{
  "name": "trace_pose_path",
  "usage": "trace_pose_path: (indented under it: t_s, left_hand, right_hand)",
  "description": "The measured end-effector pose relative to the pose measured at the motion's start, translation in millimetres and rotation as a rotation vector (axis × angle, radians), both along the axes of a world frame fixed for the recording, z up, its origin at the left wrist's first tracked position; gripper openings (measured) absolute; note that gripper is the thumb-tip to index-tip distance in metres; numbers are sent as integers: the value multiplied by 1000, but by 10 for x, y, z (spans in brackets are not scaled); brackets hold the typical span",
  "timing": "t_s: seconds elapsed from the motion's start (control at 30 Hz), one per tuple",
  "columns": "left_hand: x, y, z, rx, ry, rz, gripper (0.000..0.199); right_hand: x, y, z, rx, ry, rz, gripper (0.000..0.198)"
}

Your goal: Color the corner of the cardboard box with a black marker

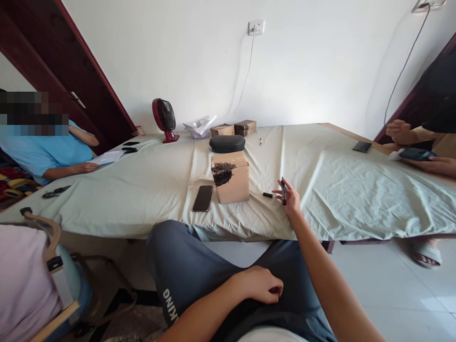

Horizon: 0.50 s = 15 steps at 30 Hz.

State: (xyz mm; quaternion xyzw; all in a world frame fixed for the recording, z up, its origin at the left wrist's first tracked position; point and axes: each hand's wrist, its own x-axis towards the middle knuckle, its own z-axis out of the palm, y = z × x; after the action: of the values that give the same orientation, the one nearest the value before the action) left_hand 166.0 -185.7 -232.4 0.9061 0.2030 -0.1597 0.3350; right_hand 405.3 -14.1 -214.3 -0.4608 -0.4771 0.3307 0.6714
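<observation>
My right hand [292, 199] is over the cloth near the table's front edge, with a black marker [284, 192] held upright in its fingers. Just left of those fingers, a black marker cap [268, 194] lies on the cloth. A brown cardboard box [235, 183] stands farther left, its upper left corner covered in dark scribbles. Beside that box is a black phone [203, 198], lying flat. My left hand [262, 285] rests in my lap with its fingers curled in and nothing visible in them.
Behind the box sit a black case [227, 143], two scribbled cardboard boxes [245, 127], papers [200, 127] and a red fan [165, 119]. A person in blue [67, 154] sits at the left with a sheet. At the right, another person's hands [436, 164] hold a dark device.
</observation>
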Motion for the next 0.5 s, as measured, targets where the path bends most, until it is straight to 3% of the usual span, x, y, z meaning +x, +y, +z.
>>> trace_pose_path:
  t_s: [0.17, 0.4, 0.5]
  left_hand:
    - [-12, -26, 36, 33, -3, -5, 19]
    - [1, -48, 18, 70, 3, -29, 20]
    - [3, -48, 3, 68, 1, -25, 21]
  right_hand:
    - [11, -56, 75, -54, -156, -53, 57]
    - [342, -329, 167, -182, -804, -214, 31]
    - [415, -414, 171, -241, -1041, -216, 34]
